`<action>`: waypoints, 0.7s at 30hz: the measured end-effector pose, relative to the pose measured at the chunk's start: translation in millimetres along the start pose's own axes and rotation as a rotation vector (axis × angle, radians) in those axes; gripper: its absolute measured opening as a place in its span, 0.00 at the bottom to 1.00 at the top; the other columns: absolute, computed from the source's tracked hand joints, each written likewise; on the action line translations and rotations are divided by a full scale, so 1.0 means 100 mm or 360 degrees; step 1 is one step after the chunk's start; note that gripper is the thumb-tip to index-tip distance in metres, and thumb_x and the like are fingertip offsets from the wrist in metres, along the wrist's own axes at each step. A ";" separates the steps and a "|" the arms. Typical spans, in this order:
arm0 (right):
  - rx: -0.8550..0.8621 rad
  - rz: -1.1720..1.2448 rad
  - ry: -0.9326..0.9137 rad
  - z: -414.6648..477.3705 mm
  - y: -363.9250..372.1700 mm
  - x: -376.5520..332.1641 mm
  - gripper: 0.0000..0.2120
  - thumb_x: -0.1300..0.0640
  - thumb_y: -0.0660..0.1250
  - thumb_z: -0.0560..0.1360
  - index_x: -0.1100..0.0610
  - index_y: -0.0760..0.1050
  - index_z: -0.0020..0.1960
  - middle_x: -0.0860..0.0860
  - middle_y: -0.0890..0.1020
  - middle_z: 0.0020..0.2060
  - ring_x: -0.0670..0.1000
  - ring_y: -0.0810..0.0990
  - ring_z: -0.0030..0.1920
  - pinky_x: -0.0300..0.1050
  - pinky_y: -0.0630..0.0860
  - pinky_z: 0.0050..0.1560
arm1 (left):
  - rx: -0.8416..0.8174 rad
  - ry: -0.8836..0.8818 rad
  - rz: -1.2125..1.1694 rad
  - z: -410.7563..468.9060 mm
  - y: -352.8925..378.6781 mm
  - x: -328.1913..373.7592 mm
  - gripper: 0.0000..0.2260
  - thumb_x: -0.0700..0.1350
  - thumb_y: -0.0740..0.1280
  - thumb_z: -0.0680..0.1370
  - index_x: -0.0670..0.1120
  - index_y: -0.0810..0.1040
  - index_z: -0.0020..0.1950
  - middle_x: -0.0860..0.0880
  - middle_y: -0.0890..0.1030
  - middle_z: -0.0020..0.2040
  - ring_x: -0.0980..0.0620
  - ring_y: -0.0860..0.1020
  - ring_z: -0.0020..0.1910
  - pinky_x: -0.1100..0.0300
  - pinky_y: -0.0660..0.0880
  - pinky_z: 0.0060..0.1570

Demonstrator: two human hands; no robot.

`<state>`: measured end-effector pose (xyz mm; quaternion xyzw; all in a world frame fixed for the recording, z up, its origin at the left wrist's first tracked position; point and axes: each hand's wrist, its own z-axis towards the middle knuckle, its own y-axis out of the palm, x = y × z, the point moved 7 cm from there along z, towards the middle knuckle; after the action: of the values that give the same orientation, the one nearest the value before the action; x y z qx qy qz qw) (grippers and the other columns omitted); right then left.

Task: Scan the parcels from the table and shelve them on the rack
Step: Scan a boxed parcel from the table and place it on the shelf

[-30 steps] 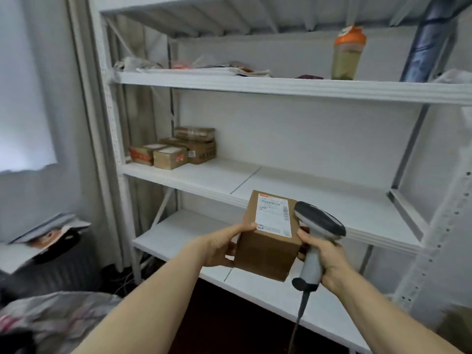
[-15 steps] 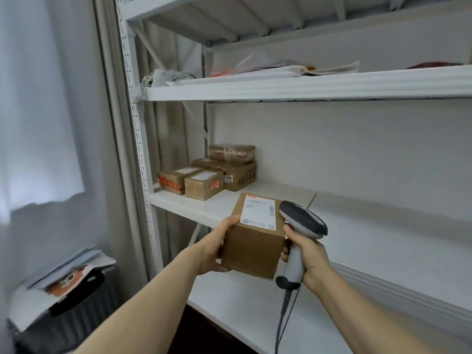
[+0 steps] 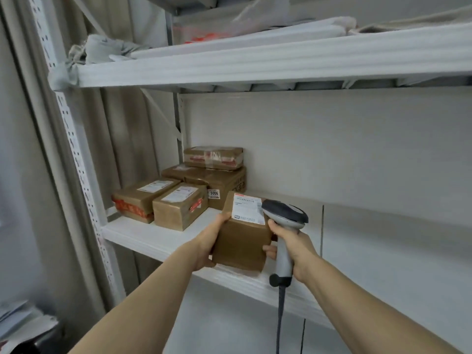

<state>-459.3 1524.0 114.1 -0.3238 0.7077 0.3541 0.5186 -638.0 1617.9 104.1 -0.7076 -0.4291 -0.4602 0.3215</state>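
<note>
Cardboard parcel (image 3: 241,244) gripped in curled left hand (image 3: 208,242); right hand (image 3: 296,249) wrapped round scanner (image 3: 284,217), fingertips touching parcel's right side. Nearer the rack than a half-second ago, now over middle shelf (image 3: 153,238) front edge. Bare board right of fingers; shelved parcels (image 3: 178,205) just left of and beyond them; upper shelf (image 3: 255,65) overhead.

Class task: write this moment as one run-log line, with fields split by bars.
step: shelving | left hand: holds parcel | right hand: grips scanner | parcel: at shelf front, right of shelved parcels
</note>
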 end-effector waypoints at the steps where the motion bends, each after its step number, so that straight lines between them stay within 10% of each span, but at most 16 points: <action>1: -0.0004 0.0024 0.0007 0.13 0.08 -0.03 0.18 0.49 0.78 0.67 0.58 0.76 0.49 0.57 0.84 0.40 0.57 0.85 0.41 0.50 0.83 0.44 | -0.0019 0.0001 0.0030 0.19 0.00 0.04 0.27 0.71 0.65 0.64 0.54 0.77 0.53 0.47 0.81 0.52 0.47 0.77 0.53 0.48 0.71 0.57; 7: 0.0156 0.0146 0.0057 0.86 0.44 -0.05 0.20 0.54 0.78 0.68 0.59 0.76 0.55 0.56 0.81 0.49 0.58 0.83 0.47 0.49 0.82 0.47 | -0.0145 -0.0061 0.0229 1.12 -0.05 0.28 0.24 0.68 0.57 0.74 0.51 0.73 0.58 0.49 0.76 0.56 0.49 0.73 0.55 0.51 0.66 0.56; 13: 0.0258 0.0291 0.0102 1.37 0.59 -0.03 0.18 0.56 0.77 0.69 0.61 0.78 0.55 0.58 0.83 0.50 0.58 0.82 0.50 0.51 0.80 0.53 | 0.0050 0.0468 0.0997 1.79 -0.06 0.61 0.51 0.57 0.71 0.72 0.49 0.34 0.77 0.41 0.54 0.76 0.40 0.58 0.74 0.47 0.60 0.71; 17: 0.0281 0.0268 0.0077 1.54 0.62 0.00 0.17 0.57 0.76 0.69 0.61 0.78 0.54 0.59 0.83 0.50 0.59 0.82 0.50 0.52 0.80 0.52 | 0.0564 0.1680 0.2346 1.73 0.18 0.94 0.32 0.46 0.65 0.75 0.50 0.55 0.76 0.44 0.63 0.71 0.44 0.62 0.70 0.49 0.59 0.69; 21: 0.0335 0.0314 0.0044 1.63 0.56 -0.06 0.15 0.57 0.75 0.70 0.62 0.78 0.54 0.60 0.83 0.49 0.58 0.82 0.47 0.51 0.80 0.49 | 0.0469 0.1837 0.2501 1.83 0.39 1.06 0.16 0.43 0.65 0.77 0.45 0.70 0.64 0.43 0.74 0.63 0.44 0.73 0.62 0.52 0.70 0.60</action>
<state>-421.8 1691.5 94.5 -0.2012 0.7765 0.3226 0.5024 -511.9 1790.1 132.5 -0.4112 0.3329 -0.3323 0.7808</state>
